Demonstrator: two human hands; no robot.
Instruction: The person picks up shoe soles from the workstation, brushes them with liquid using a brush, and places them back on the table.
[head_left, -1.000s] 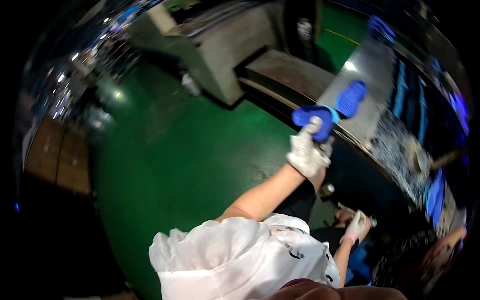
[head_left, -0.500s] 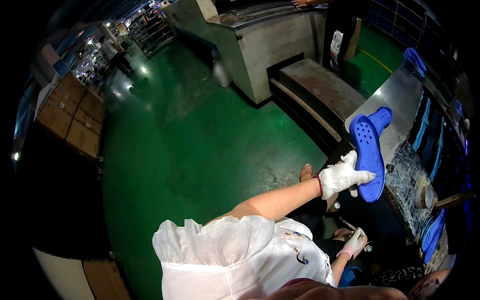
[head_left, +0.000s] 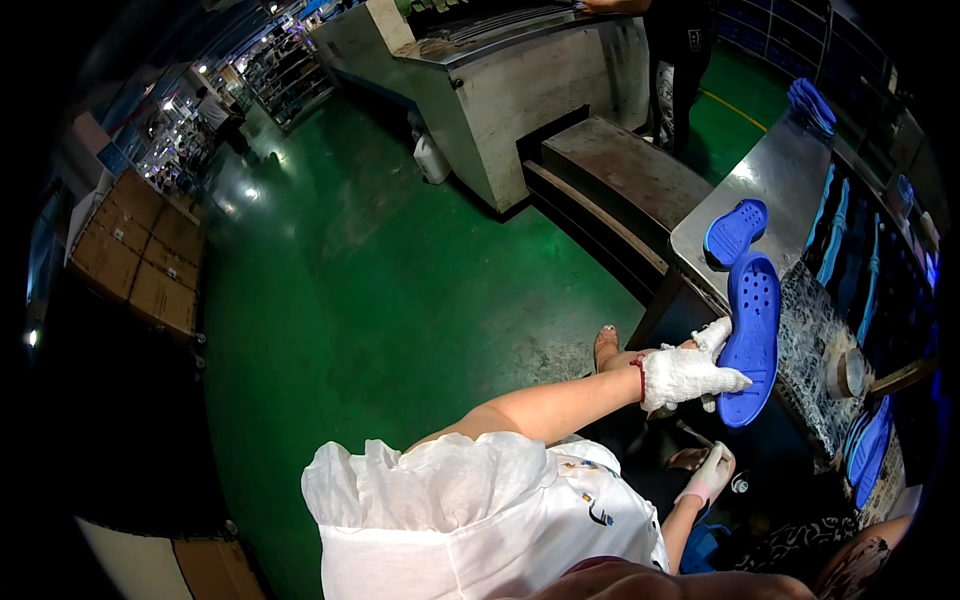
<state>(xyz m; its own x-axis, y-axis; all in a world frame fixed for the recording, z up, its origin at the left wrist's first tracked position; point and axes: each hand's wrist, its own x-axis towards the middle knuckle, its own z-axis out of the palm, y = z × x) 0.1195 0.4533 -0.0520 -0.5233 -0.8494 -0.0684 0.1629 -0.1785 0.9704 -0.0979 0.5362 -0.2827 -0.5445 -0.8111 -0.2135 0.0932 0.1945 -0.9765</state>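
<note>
My left hand (head_left: 690,372), in a white knit glove, is closed on the near end of a blue shoe sole (head_left: 756,325). The thumb lies across its upper face, and holes dot the far end. Just beyond, another blue sole (head_left: 736,230) rests on the metal tabletop (head_left: 760,180), its near end partly hidden by the held one. Lower down, my right hand (head_left: 712,474) wears a pale glove. It is closed round a thin stick-like tool (head_left: 692,432) whose exact kind I cannot make out.
More blue soles (head_left: 812,105) are stacked at the table's far end, and others (head_left: 872,450) stand at the right. A round metal container (head_left: 847,374) sits by a stained surface. Light-blue strips (head_left: 835,230) lie alongside. A person (head_left: 675,75) stands beyond a low step (head_left: 625,165); cartons (head_left: 140,240) are stacked left.
The held sole has come slightly nearer and right, uncovering more of the sole behind it. The surroundings have shifted a little in view. Both hands keep their grip.
</note>
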